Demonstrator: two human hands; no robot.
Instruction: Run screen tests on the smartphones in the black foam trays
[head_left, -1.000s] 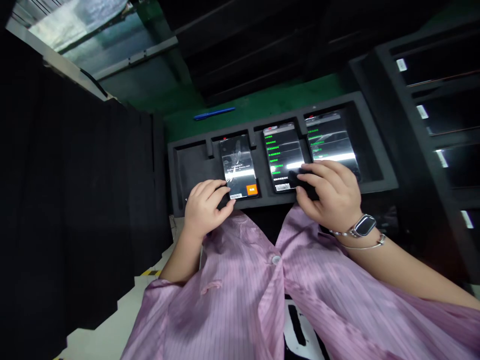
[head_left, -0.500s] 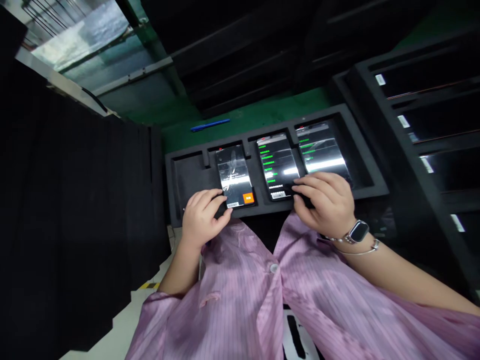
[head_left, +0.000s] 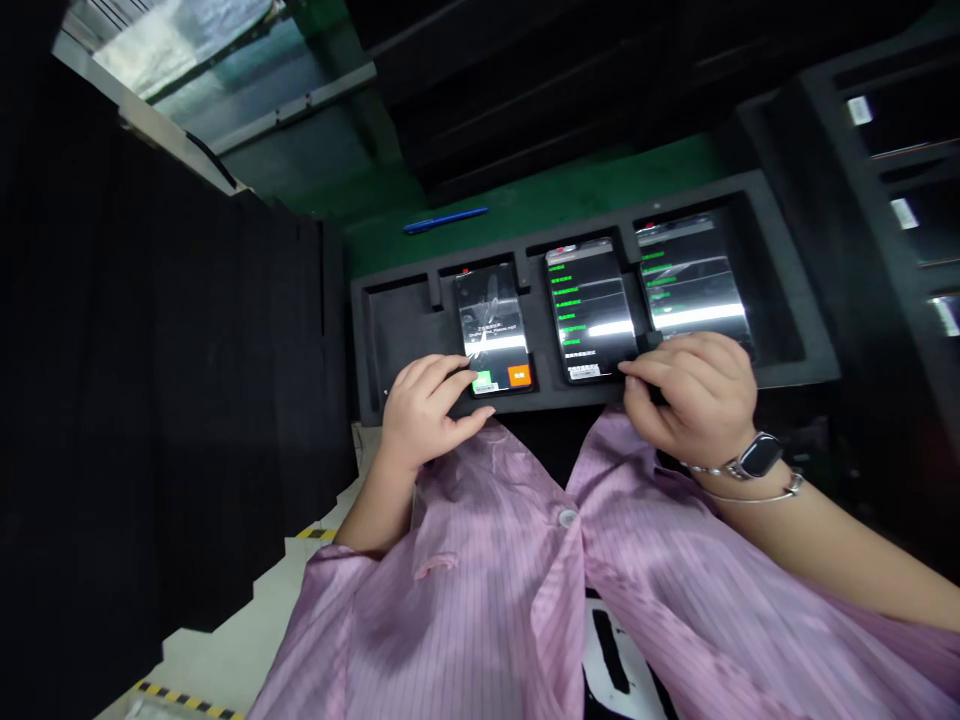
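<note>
Three smartphones lie screen up in a dark foam tray. The left phone (head_left: 495,335) shows white text, a green button and an orange button. My left hand (head_left: 431,408) rests over its lower left corner, fingers stretched and thumb apart, fingertips by the green button. Green and white lines of text fill the middle phone (head_left: 589,305). Beside its lower right corner is my right hand (head_left: 697,390), index fingertip at the screen edge, other fingers bent, nothing visible in it. That hand partly hides the right phone (head_left: 694,275), which also lists green lines.
Behind the foam tray (head_left: 409,400) a blue pen (head_left: 446,221) lies on the green mat (head_left: 592,190). Another dark tray (head_left: 832,160) with several labelled devices stands on the right. Dark panels rise at the left and at the back.
A green button now shows on the left phone beside the orange one. My right hand's fingers have bent more, with the index at the middle phone. The whole view has shifted.
</note>
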